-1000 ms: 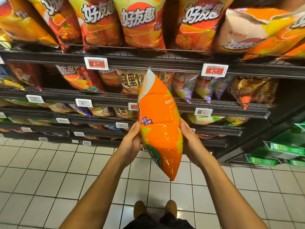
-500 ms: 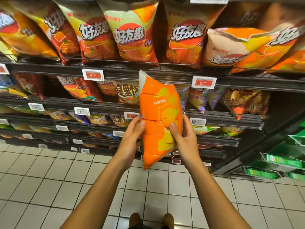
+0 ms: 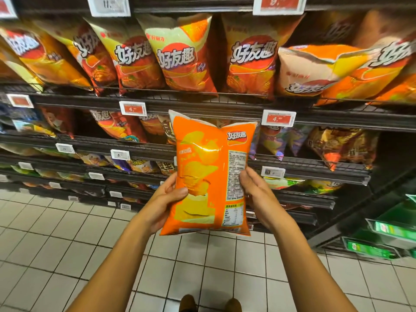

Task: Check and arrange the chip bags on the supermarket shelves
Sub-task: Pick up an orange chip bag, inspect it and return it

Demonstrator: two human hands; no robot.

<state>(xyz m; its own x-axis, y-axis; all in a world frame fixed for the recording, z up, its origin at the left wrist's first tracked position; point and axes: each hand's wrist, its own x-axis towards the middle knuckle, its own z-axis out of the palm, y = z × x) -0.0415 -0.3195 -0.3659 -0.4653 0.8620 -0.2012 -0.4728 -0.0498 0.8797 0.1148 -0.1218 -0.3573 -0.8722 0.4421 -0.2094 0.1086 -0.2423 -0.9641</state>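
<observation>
Orange chip bag [image 3: 209,176] upright with back panel facing the camera, gripped at its sides by left hand [image 3: 165,204] and right hand [image 3: 258,197], before dark supermarket shelves [image 3: 202,104] of chip bags.

Hidden and cut-off bits

The orange chip bag [image 3: 209,176] covers the fingers of the left hand [image 3: 167,199] and the right hand [image 3: 258,194]. Its small print is too tiny to read. The shoes [image 3: 210,304] and the green boxes [image 3: 391,230] are cut off. The price tags [image 3: 132,108] are blurry.
</observation>
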